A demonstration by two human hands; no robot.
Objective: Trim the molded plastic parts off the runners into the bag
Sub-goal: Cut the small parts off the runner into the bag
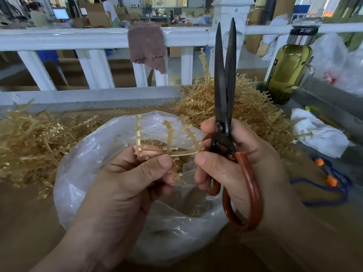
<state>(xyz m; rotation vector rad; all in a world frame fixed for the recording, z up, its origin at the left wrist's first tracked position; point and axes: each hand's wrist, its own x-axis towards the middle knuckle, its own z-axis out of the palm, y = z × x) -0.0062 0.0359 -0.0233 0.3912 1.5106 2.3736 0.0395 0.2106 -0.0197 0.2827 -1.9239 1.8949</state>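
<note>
My left hand (129, 183) pinches a pale tan plastic runner (170, 138) with several side branches that stand up over the mouth of a clear plastic bag (94, 154). My right hand (241, 160) grips black-bladed scissors (224, 85) with red-brown handles. The blades point straight up and are slightly apart. My right thumb and forefinger also touch the runner's right end. Small tan trimmed pieces lie inside the bag behind the runner.
Heaps of tan runners lie at the left (29, 138) and behind the bag at the right (249, 107). An olive glass bottle (288, 69) stands at the right by a white cloth (318, 134) and a blue cord with orange beads (332, 181). A white railing (78, 38) with a brown rag (147, 46) runs behind.
</note>
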